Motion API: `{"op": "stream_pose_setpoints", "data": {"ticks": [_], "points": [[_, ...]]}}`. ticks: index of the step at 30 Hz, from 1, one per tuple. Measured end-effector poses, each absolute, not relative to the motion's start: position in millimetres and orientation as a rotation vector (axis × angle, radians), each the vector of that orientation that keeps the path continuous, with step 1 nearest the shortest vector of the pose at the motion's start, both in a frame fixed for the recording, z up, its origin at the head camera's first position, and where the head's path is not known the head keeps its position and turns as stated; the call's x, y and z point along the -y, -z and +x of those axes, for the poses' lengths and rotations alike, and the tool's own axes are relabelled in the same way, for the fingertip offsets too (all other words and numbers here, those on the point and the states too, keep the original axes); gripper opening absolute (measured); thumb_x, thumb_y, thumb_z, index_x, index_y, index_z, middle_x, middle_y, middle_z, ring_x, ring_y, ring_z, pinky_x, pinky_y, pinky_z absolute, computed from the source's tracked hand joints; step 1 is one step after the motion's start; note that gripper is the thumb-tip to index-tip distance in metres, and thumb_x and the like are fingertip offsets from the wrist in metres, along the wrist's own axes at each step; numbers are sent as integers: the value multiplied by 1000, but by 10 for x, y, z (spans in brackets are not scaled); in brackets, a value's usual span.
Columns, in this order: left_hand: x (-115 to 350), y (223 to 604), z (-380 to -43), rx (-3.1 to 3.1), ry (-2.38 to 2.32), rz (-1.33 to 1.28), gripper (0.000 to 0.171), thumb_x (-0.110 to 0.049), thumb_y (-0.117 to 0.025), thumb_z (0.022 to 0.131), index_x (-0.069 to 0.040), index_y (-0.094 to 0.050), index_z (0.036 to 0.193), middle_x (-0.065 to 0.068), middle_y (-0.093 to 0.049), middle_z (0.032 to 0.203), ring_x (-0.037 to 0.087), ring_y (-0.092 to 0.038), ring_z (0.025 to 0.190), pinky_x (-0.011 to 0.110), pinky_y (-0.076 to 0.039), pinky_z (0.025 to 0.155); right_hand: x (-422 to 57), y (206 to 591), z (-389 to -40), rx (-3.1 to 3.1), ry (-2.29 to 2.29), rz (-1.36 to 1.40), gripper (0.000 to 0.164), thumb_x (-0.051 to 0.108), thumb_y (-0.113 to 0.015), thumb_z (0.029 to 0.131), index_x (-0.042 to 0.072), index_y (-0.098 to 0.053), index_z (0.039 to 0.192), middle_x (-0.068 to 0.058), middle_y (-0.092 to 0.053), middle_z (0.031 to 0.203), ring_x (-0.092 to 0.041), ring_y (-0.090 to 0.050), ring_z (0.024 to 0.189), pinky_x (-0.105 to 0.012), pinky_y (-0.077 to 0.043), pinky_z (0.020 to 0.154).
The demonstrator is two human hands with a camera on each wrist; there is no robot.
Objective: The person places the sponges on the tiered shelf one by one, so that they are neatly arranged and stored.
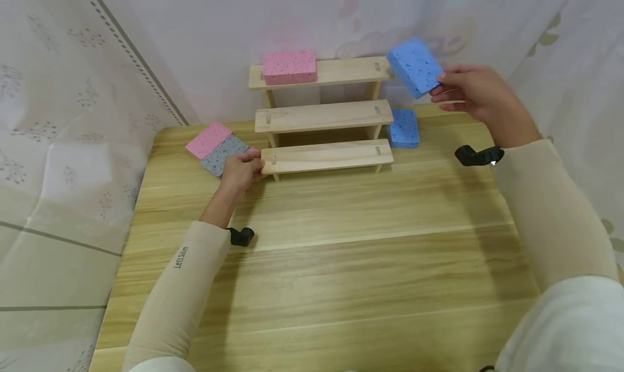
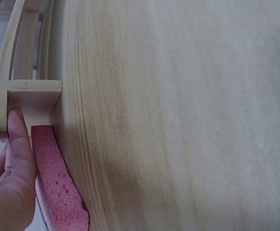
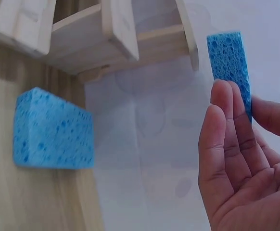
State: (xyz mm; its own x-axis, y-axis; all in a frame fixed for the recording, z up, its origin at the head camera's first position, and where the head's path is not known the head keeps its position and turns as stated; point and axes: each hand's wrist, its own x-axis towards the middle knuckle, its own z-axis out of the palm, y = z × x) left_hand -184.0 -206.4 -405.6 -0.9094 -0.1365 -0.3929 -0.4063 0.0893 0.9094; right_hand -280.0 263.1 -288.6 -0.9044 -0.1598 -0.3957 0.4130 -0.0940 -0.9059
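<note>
My right hand [image 1: 475, 93] pinches a blue sponge [image 1: 415, 67] between thumb and fingers, in the air beside the right end of the top step. In the right wrist view this sponge [image 3: 229, 55] shows its narrow side, apart from the rack. My left hand [image 1: 239, 171] holds the left end of the lowest step of a three-step wooden display rack [image 1: 326, 156], thumb and fingers on either side of the board in the left wrist view. A pink sponge [image 1: 290, 67] lies on the top step's left end. Another blue sponge [image 3: 58, 132] rests on the table right of the rack.
Left of the rack, a pink sponge [image 1: 209, 139] and a grey sponge [image 1: 224, 154] lie on the wooden table [image 1: 341, 263]. Another pink sponge [image 2: 58, 183], mostly hidden in the head view, is beside my left hand. A pale patterned curtain [image 1: 209, 31] hangs behind.
</note>
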Motion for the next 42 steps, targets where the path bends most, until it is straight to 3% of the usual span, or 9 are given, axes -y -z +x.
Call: {"op": "stream_pose_setpoints", "data": {"ticks": [17,35,42], "points": [[2028,4051,-1814,-2154,-1915,-534,39,-6,-54,99,2,-52,137,19,-51,134,9,-58,88,16,-55,72,-2115,2804,-3091,-1985,1769,187,39,21,-69,92,10,-50,125,-5,-72,84,-19,-70,76,-31,-59,69],[2058,4093,-1798,-2159,-1910,-533,39,-7,-54,99,0,-52,137,15,-52,131,11,-58,88,17,-56,72,-1880,2714,-3255,-2123,1670,246,24,25,-65,94,9,-60,111,-4,-64,87,-17,-63,77,-27,-58,68],[2053,4082,-1799,-2169,-1909,-533,38,-6,-54,99,0,-53,137,13,-54,126,11,-59,85,18,-57,71,-1837,2653,-3335,-2227,1538,213,26,28,-60,97,12,-57,118,-1,-60,92,-17,-59,83,-25,-56,70]]}}
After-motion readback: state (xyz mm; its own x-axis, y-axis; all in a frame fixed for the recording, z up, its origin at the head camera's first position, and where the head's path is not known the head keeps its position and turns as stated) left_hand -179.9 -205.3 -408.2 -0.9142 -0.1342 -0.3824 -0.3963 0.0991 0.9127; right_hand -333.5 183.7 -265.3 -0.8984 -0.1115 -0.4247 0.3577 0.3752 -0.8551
